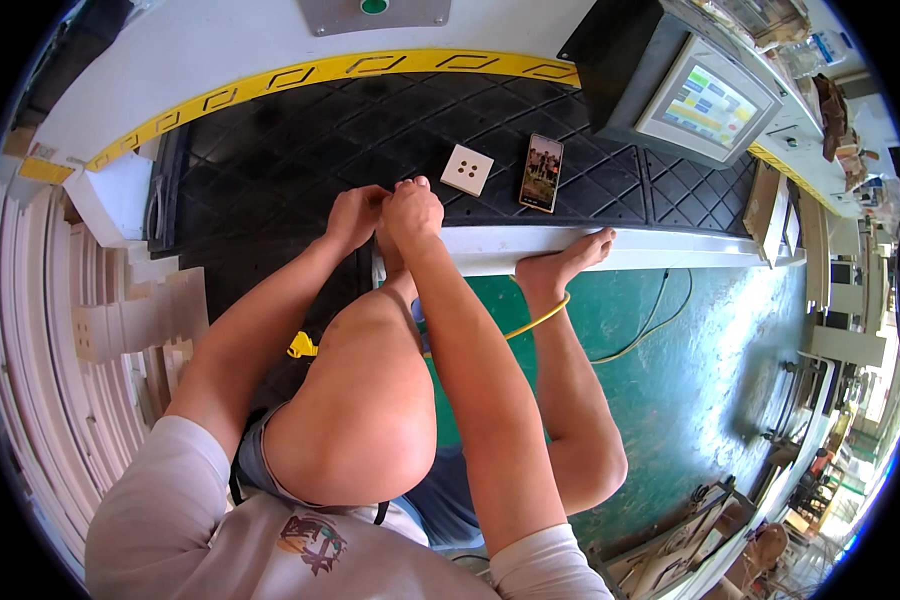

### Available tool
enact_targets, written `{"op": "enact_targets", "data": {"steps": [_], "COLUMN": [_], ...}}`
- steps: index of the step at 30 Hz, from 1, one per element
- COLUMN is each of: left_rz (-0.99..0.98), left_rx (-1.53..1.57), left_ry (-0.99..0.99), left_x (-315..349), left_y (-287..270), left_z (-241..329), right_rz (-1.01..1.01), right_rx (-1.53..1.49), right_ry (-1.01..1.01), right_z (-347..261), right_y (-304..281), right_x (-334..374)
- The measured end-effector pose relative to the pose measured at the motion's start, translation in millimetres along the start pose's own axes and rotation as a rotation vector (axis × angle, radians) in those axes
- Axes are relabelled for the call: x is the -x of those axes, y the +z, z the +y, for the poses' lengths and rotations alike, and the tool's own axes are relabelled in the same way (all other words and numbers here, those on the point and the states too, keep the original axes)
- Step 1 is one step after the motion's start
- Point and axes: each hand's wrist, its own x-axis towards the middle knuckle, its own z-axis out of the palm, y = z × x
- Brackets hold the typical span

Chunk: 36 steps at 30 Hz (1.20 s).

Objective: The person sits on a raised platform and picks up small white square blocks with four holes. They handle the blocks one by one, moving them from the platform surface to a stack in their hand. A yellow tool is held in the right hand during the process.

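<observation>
Black diamond-patterned matting (300, 150) is covering the bench beside a green floor (710, 330). I am finding the left hand (352, 216) and the right hand (413, 211) meeting over a bare foot (387, 248) at the matting's near edge. Handling there is, in my judgement, under way; what is done or remaining, I am unable to tell. Untouched, a white four-holed square piece (467, 170) is lying near a phone (541, 173). Both forearms are angling inward, the right knuckles facing up; whether fingers are gripping anything is not showing.
</observation>
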Motion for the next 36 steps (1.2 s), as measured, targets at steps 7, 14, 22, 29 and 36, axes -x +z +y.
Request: {"op": "enact_targets", "data": {"steps": [7,14,22,29,36], "left_rz": [0.031,0.09,0.137,0.149,0.149], "left_rx": [-0.032,-0.039,-0.115,-0.01,0.019], "left_ry": [0.072,0.093,0.049,0.032,0.037], "left_x": [4,5,7,12,13], "left_y": [4,11,16,11,11], "left_z": [6,-4,-5,-4,-2], "right_rz": [-0.028,-0.044,-0.087,-0.118,-0.074], "right_rx": [0.022,0.025,0.069,0.09,0.091], "right_ry": [0.101,0.156,0.156,0.141,0.154], "right_z": [-9,-22,-27,-32,-26], "right_y": [-12,-20,-29,-29,-16], "right_x": [0,1,-3,-10,-18]}}
